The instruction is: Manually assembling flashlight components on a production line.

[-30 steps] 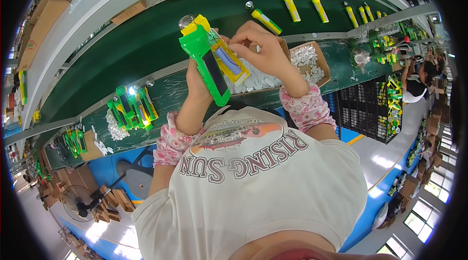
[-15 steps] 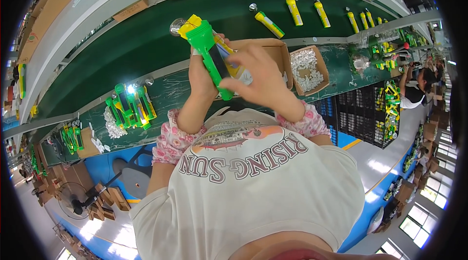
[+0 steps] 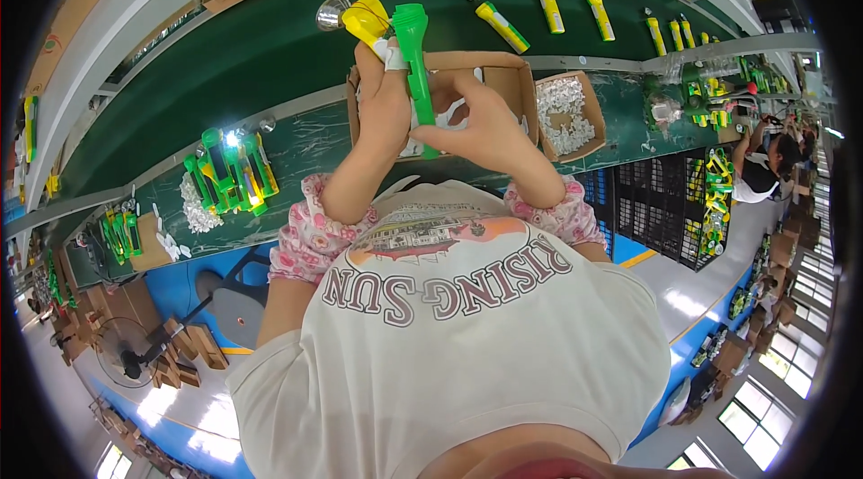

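Note:
Above the bench, my left hand (image 3: 385,110) is closed around a green flashlight casing (image 3: 415,61) and a yellow flashlight casing half (image 3: 364,22) beside it. A shiny reflector (image 3: 333,13) hangs at the yellow piece's head, with a thin wire near it. The green casing stands nearly upright, seen edge-on. With thumb and bent fingers, my right hand (image 3: 490,124) grips the green casing's lower part; some of its fingertips are hidden behind the casing. Under both hands is a cardboard box (image 3: 517,75) with white pieces in it.
A smaller cardboard box (image 3: 595,124) of small white parts sits to the right. Left on the bench lie a cluster of green flashlights (image 3: 225,178), one lit, and white parts (image 3: 200,214). Yellow flashlights (image 3: 550,12) line the green belt (image 3: 288,39). Black crates (image 3: 652,209) and a co-worker (image 3: 764,160) are at right.
The green casing has turned from tilted to nearly upright and edge-on, and shifted right. The yellow half now shows apart on its left. My right hand has closed onto the green casing's lower part.

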